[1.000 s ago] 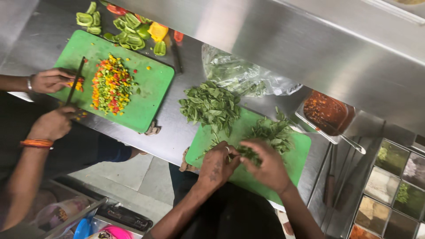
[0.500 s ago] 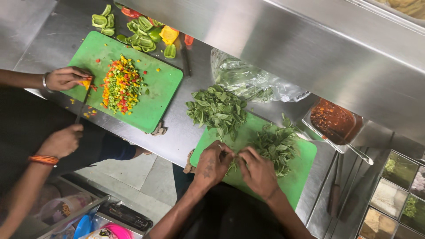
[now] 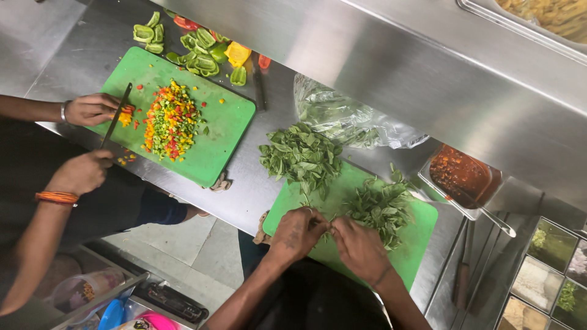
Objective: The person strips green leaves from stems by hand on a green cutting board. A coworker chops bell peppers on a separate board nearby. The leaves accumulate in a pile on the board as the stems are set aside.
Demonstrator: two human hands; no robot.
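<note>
Basil stems [image 3: 327,225] are pinched between the left hand [image 3: 298,232] and right hand [image 3: 359,245], now drawn together over the green cutting board [image 3: 416,244]; leaf-stripping appears underway.

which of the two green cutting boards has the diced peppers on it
The far green board, where a co-worker's hand holds a knife, carries the diced red, yellow and green peppers. The near board under the person's own hands holds only leafy greens.

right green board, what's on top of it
A heap of leafy stems and both hands, left and right, pinching a sprig. The board beneath them is hidden.
</note>
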